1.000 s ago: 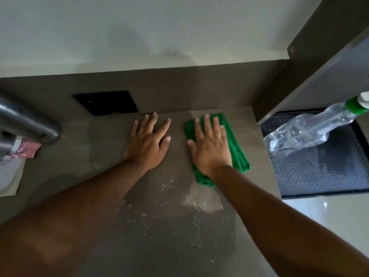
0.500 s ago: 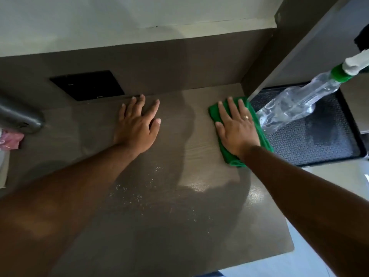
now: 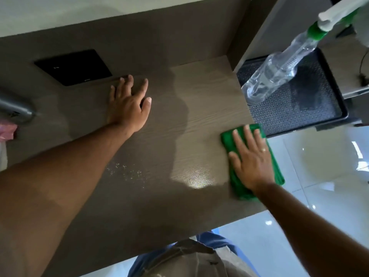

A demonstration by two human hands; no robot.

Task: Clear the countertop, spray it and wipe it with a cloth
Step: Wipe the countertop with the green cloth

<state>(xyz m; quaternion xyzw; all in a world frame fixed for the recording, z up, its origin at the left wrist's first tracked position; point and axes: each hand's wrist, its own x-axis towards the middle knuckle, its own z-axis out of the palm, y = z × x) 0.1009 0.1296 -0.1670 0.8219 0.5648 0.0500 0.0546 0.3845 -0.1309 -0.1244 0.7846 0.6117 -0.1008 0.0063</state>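
A grey-brown wood-grain countertop (image 3: 179,206) fills the middle of the view, with spray droplets (image 3: 127,170) and a wet sheen near its centre. My right hand (image 3: 251,158) presses flat on a folded green cloth (image 3: 277,172) at the counter's right edge. My left hand (image 3: 129,104) lies flat with fingers spread on the counter near the back wall, holding nothing. A clear spray bottle (image 3: 279,70) with a green collar and white trigger stands on a black tray (image 3: 319,108) to the right.
A black square panel (image 3: 73,66) is set in the backsplash. A metal tube (image 3: 14,108) and a pink item (image 3: 7,130) sit at the far left. A grey cabinet side (image 3: 255,31) borders the counter's right rear. White tiled floor (image 3: 319,176) lies beyond the edge.
My right hand has slid the green cloth from the back of the counter rightward and then toward the front along the right edge. My left hand stays planted.
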